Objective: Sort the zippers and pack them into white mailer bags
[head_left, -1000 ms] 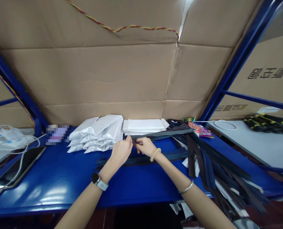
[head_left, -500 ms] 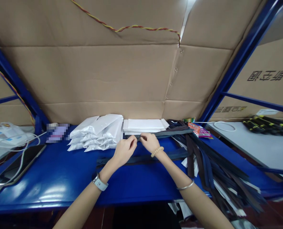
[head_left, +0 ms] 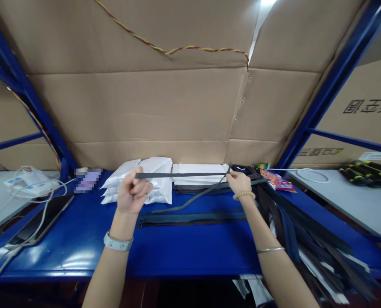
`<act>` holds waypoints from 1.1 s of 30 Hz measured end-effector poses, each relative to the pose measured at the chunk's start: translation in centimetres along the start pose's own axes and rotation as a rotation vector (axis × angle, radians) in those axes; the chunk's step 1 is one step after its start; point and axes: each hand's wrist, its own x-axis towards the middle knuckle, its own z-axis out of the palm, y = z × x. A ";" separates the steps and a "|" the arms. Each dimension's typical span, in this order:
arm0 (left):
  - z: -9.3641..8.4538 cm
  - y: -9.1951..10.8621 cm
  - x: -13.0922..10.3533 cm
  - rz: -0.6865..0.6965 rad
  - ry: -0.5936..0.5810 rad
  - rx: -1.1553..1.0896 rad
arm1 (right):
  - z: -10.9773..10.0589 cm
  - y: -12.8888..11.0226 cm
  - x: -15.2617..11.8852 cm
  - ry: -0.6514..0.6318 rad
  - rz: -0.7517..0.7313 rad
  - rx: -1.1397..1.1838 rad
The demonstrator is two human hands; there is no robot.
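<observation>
A thin dark strip (head_left: 184, 175) is stretched level between my two hands above the blue table. My left hand (head_left: 134, 191) is closed on its left end, in front of the white packets (head_left: 160, 171). My right hand (head_left: 240, 183) pinches it at the right, beside the flat white packs (head_left: 200, 169). From the right hand a loose length of strip hangs down and curves left onto the table. Below lie dark zipper-like bands (head_left: 193, 218), flat and lengthwise.
A large pile of dark bands (head_left: 309, 231) spreads over the right side and front edge of the blue table (head_left: 190, 252). A tablet-like device (head_left: 43, 218) with white cables lies left. Colourful snack wrappers (head_left: 278, 182) sit at the back right, before the cardboard wall (head_left: 152, 102).
My hands, close together before, have moved apart, the left one to the left and the right one to the right. The strip is now pulled straight between them.
</observation>
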 end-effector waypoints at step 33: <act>2.1 -10.5 -0.1 -0.377 -0.116 0.971 | 0.8 -6.9 -6.9 -0.931 -0.325 1.066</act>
